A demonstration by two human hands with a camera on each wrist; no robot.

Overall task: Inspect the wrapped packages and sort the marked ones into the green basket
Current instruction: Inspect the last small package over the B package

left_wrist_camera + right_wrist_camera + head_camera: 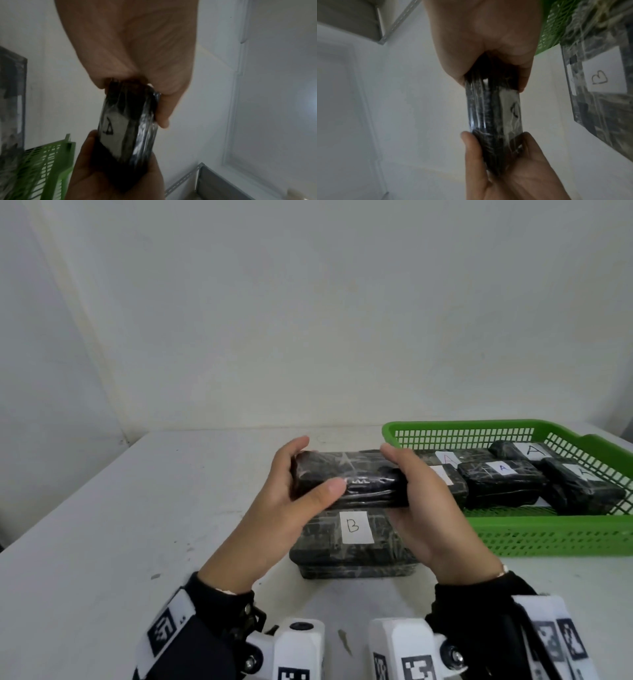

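Note:
Both hands hold one black wrapped package (349, 479) in the air above the table. My left hand (291, 484) grips its left end, my right hand (411, 484) its right end. Its white label faces down; the left wrist view shows an "A" on the label (111, 129), which is also seen in part (511, 108). Below it on the table lies a larger wrapped package (352, 542) labelled "B" (599, 79). The green basket (548, 532) at the right holds several black packages marked "A" (501, 474).
The white table (120, 525) runs to a white wall behind. The basket sits close to my right hand. A grey metal shelf frame (214, 181) shows in the wrist views.

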